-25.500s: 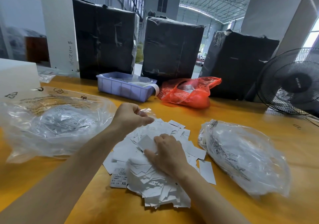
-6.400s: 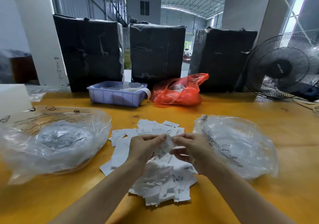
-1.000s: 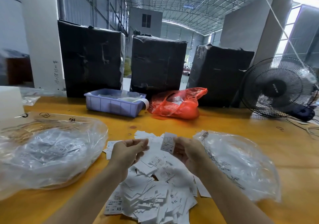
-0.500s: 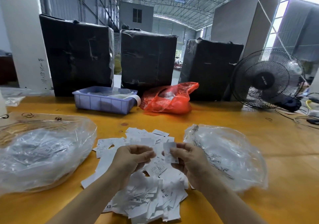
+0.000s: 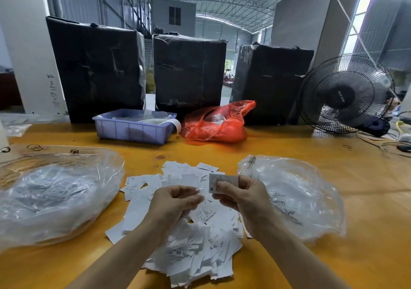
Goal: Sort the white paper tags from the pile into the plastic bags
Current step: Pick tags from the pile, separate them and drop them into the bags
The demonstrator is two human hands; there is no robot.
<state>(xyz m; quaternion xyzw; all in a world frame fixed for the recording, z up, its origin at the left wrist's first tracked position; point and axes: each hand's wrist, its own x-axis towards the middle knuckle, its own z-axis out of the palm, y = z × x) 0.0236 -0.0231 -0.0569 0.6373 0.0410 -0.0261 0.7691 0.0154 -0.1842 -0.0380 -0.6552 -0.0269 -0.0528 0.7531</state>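
Observation:
A pile of white paper tags [image 5: 191, 251] lies on the yellow table between two clear plastic bags. The left plastic bag [image 5: 53, 195] is large and holds many tags. The right plastic bag [image 5: 298, 195] lies flatter with tags inside. My right hand [image 5: 242, 197] pinches a white tag marked M [image 5: 219, 183] upright above the pile. My left hand [image 5: 175, 202] hovers beside it, fingers curled together; whether it holds a tag I cannot tell.
A lilac plastic bin [image 5: 133, 125] and a red plastic bag [image 5: 216, 123] sit behind the pile. Three black-wrapped boxes [image 5: 189, 72] stand along the far edge. A black fan [image 5: 344, 95] with cables is at the right.
My right hand has kept hold of one tag and turned it upright. My left hand stayed close beside it. The camera view shifted slightly.

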